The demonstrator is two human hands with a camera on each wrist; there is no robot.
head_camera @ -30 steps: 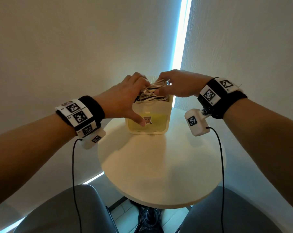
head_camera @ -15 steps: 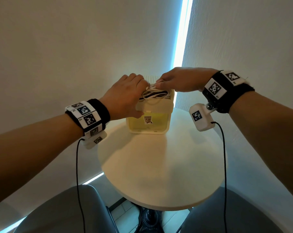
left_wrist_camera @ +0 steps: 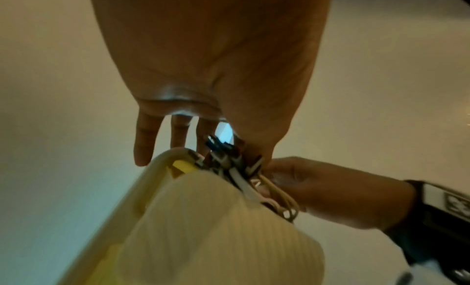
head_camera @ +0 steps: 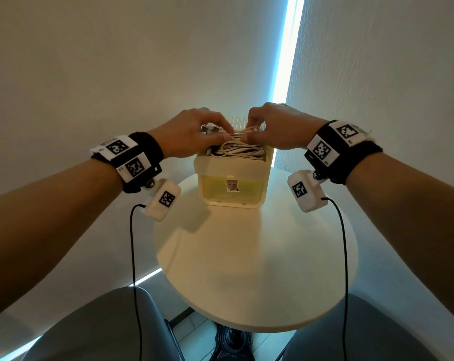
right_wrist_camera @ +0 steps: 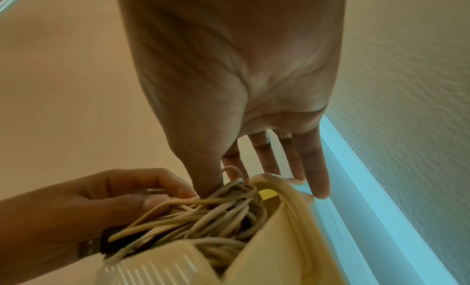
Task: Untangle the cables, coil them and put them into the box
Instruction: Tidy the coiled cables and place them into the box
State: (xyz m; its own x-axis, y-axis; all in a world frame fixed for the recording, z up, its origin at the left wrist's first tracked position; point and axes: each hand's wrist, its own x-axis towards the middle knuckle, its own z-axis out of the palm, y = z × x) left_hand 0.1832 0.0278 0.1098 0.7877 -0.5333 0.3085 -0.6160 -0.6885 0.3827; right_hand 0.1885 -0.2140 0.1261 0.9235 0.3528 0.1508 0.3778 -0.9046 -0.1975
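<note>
A cream box point(head_camera: 231, 173) with a yellow inside and a small picture on its front stands at the far side of the round table point(head_camera: 246, 269). A bundle of white cables point(head_camera: 237, 151) fills its open top and rises above the rim. My left hand point(head_camera: 224, 134) pinches the cable ends with their connectors point(left_wrist_camera: 229, 162) at the left of the bundle. My right hand point(head_camera: 248, 135) pinches a cable loop point(right_wrist_camera: 230, 171) between thumb and forefinger at the right, its other fingers straight beyond the box rim point(right_wrist_camera: 292, 205). The hands' fingertips nearly meet above the box.
The box stands close to the wall corner, where a bright light strip point(head_camera: 285, 74) runs up. My grey-clad knees point(head_camera: 95, 329) sit under the table's near edge. Black leads point(head_camera: 132, 256) hang from both wrist cameras.
My left thumb has left the box front and now pinches the cable ends. Both hands have drawn together over the top of the bundle.
</note>
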